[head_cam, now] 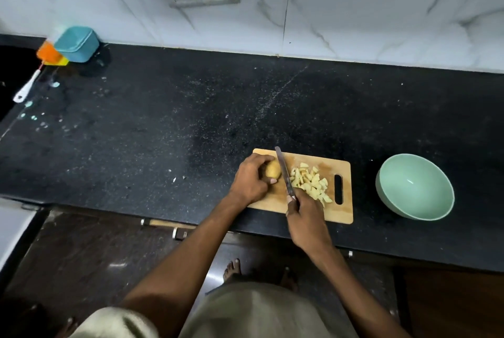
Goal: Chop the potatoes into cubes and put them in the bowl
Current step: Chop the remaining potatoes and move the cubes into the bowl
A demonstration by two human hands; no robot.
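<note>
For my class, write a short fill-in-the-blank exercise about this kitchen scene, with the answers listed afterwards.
1. The left hand holds a whole ____ on the cutting board.
2. The right hand grips a ____.
3. The cut pieces lie on the board; the green bowl holds ____ of them.
4. The bowl stands to the ____ of the board.

Answers: potato; knife; none; right

left hand point(251, 179) fingers curled gripping, right hand point(305, 215) fingers clenched, forearms converging
</note>
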